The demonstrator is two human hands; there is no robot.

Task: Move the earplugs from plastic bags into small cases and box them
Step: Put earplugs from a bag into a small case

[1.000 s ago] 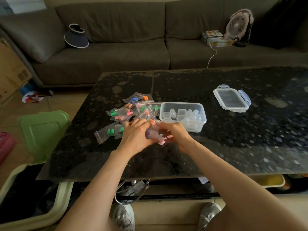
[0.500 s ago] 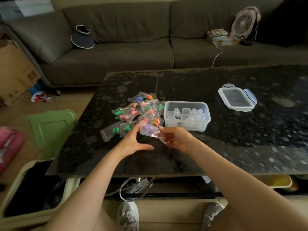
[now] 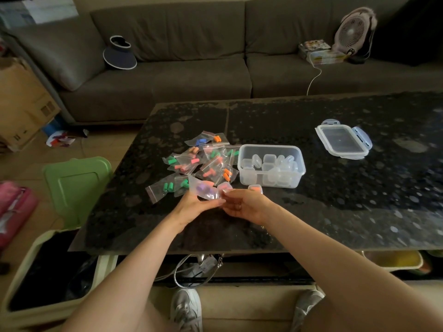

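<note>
- A purple bag (image 3: 203, 189), a clear one with purple earplugs inside, is held by the left hand (image 3: 191, 206) just above the table (image 3: 311, 212), near its near edge.
- The bag is pinched between the thumb, stretched to the right along its near edge, and the fingers behind it.
- The right hand (image 3: 244, 207) is set just right of the left, its fingers curled and its fingertips brought up to the left thumb.
- A pink case (image 3: 225, 186), small and clear with pink inside, is seen at the right fingertips, touching the bag's right edge; whether it is gripped cannot be told.
- An orange case (image 3: 255, 188) is laid on the table just right of the pink one, near the box.
- The box (image 3: 271, 180), clear and open, is placed just beyond the hands and is filled with small clear cases (image 3: 268, 161).
- Its lid (image 3: 342, 142) is laid flat well apart, to the far right.
- More bags (image 3: 203, 159) with green, pink, orange and blue earplugs are heaped left of the box, beyond the left hand.
- A sofa (image 3: 191, 80) is seen past the table, with a visor (image 3: 119, 53) and a fan (image 3: 352, 29) on it.
- A green lid (image 3: 76, 185) is seen on the floor to the left.
</note>
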